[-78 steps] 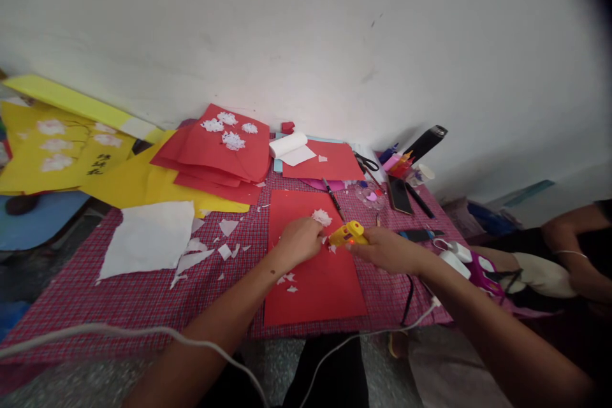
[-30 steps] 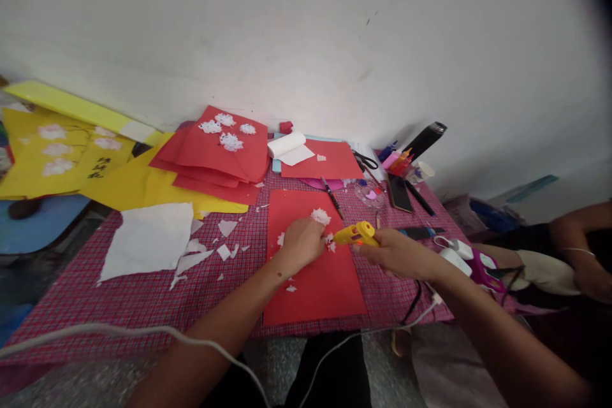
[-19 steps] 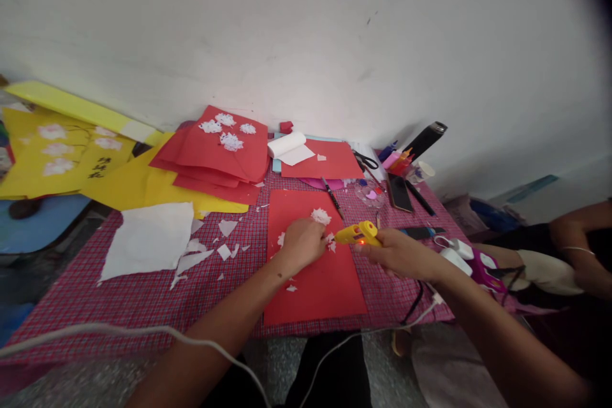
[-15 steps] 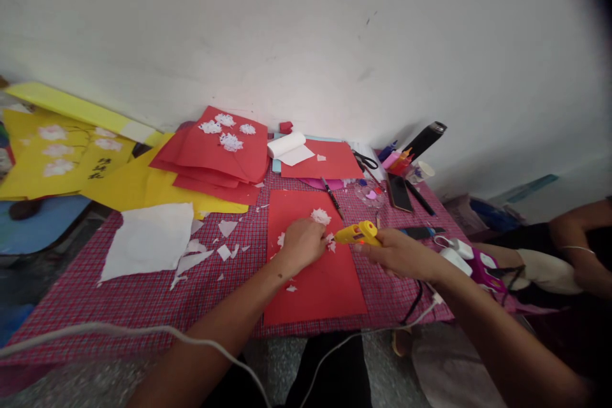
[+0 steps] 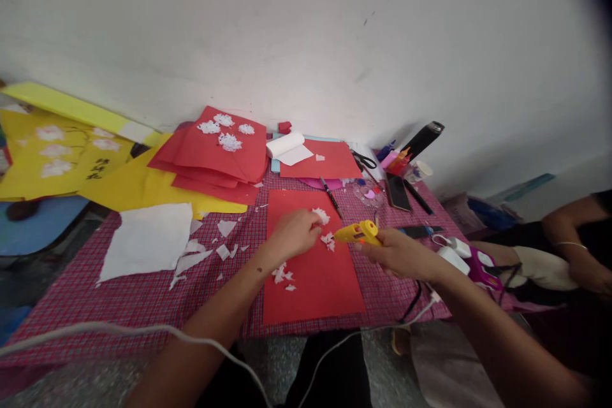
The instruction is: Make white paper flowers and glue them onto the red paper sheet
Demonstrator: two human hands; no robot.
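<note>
My right hand [image 5: 399,254] grips a yellow hot glue gun [image 5: 356,232], its nozzle pointing left at a small cluster of white paper bits [image 5: 328,241] on a red sheet [image 5: 315,296]. My left hand [image 5: 297,231] hovers over that sheet with its fingers curled together; whatever may be between the fingertips is too small to make out. Just beyond those fingertips lies a fuller white paper flower [image 5: 320,216]. More torn white pieces [image 5: 282,273] rest on the red sheet below my left wrist.
White scraps and a large white sheet [image 5: 146,241] lie left. Red sheets with white flowers [image 5: 231,141] are stacked behind. A pen [image 5: 331,196], phone [image 5: 398,192], black bottle [image 5: 424,139] and power strip [image 5: 484,268] stand rightward. A white cable crosses in front. Another person's arm [image 5: 574,229] shows at right.
My left hand has drawn back slightly left and up from the small paper cluster, uncovering it and the pieces near my wrist. The glue gun has stayed nearly in place.
</note>
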